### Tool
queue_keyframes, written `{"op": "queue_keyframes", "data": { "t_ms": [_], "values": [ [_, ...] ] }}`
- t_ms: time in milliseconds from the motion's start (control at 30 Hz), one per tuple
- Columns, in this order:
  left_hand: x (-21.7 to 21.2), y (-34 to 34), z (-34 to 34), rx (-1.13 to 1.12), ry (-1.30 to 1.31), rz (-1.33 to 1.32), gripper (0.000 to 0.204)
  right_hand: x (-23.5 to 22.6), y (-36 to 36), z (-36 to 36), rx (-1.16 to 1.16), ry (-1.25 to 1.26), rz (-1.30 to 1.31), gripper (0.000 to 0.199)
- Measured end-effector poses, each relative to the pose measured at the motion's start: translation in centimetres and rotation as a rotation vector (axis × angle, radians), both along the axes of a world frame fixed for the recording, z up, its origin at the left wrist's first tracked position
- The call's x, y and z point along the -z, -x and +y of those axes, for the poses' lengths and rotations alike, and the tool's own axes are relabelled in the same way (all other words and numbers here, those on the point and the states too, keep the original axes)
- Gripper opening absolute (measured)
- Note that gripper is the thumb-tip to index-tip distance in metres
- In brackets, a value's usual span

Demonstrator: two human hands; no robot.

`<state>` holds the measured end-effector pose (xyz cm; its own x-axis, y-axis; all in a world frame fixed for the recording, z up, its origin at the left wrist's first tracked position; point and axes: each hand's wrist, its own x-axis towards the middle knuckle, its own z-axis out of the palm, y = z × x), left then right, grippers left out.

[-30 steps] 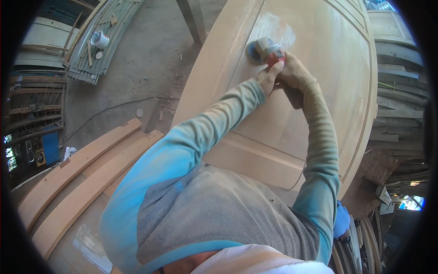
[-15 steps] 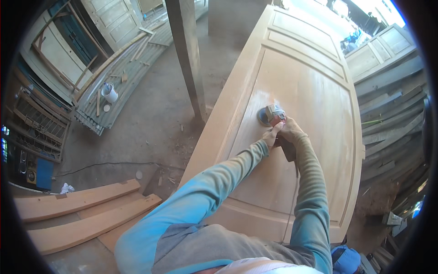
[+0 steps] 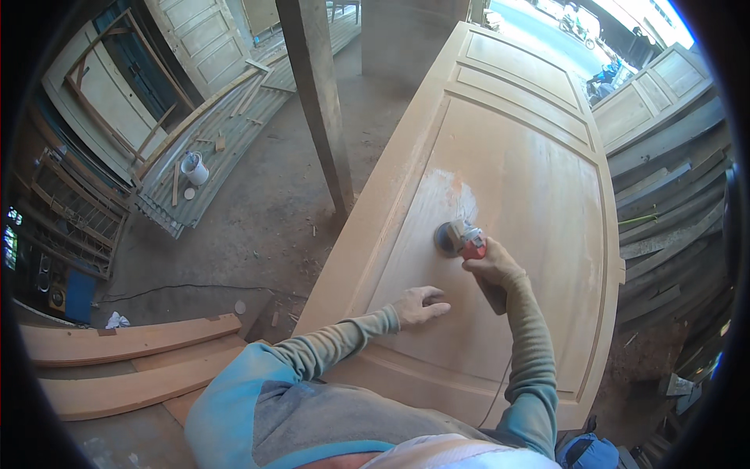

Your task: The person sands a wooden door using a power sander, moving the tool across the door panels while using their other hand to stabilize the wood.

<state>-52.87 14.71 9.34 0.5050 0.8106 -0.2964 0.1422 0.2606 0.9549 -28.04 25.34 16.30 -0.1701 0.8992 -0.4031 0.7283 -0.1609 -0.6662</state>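
Lying at about one o'clock from the left hand, and well apart from it, the red and grey power tool sits over the large recessed panel of a wooden door. The right hand is the nearer one and the only one on the tool: its fingers are wrapped around the red body, with the round disc out at ten o'clock from the knuckles. The tool's long axis runs from its dark rear end at five o'clock to its head at eleven. The disc is at the panel face, but whether it lies flat or tilted is hard to tell.

Just past the head, around twelve o'clock, a whitish patch shows on the wood. The door's own long axis points between twelve and one o'clock, away from the person.

The right forearm comes up from between five and six o'clock, its wrist bent so that the hand turns toward ten. The left forearm enters from between eight and nine o'clock, nearly level across the door's edge. The left hand is empty, palm down, its fingers loosely curled and pointing toward three o'clock; whether they touch the panel cannot be told.
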Motion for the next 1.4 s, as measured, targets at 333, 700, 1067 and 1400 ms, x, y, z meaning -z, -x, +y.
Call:
{"op": "queue_keyframes", "data": {
  "t_ms": [333, 700, 1067, 1400],
  "values": [
    [3.5, 19.3, 7.3, -0.562, -0.411, 0.96, 0.086, 0.7, 0.0, 6.8, 0.048, -0.192, 0.062, 0.055],
    [6.4, 17.9, 6.3, -0.45, -0.227, 0.877, 0.071, 0.6, -5.4, 13.6, 0.24, 0.006, -0.142, 0.052],
    [6.1, 17.7, 6.3, -0.439, -0.194, 0.896, 0.073, 1.0, -6.9, 11.8, 0.15, -0.02, -0.113, 0.058],
    [6.5, 17.1, 7.0, -0.516, -0.157, 0.908, 0.071, 0.6, -9.4, 8.0, 0.204, 0.01, -0.111, 0.052]
  ]
}}
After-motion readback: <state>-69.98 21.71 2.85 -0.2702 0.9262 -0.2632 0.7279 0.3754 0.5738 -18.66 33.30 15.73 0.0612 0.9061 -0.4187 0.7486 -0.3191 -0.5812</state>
